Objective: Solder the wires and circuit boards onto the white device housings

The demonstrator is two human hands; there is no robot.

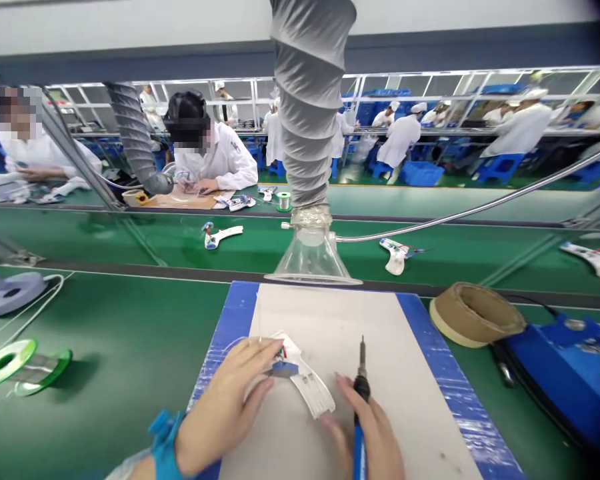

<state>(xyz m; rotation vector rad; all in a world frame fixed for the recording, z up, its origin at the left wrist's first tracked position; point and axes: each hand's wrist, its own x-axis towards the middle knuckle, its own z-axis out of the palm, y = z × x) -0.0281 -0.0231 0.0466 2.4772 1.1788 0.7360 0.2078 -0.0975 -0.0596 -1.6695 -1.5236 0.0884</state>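
My left hand (230, 400) rests on a white work board (340, 320) and pinches a white plastic shell part (307, 387) with small red and blue wires at its top end. My right hand (375, 433) is wrapped round a soldering iron (361, 380) with a blue and black handle. Its tip points up and away, apart from the part. The board lies on a blue mat (230, 320).
A clear fume funnel (313, 257) on a grey hose hangs over the board's far edge. A green solder spool (23, 363) lies left, a tape roll (473, 313) and blue stand (570, 367) right. White parts lie on the green belt (280, 243). Other workers sit beyond.
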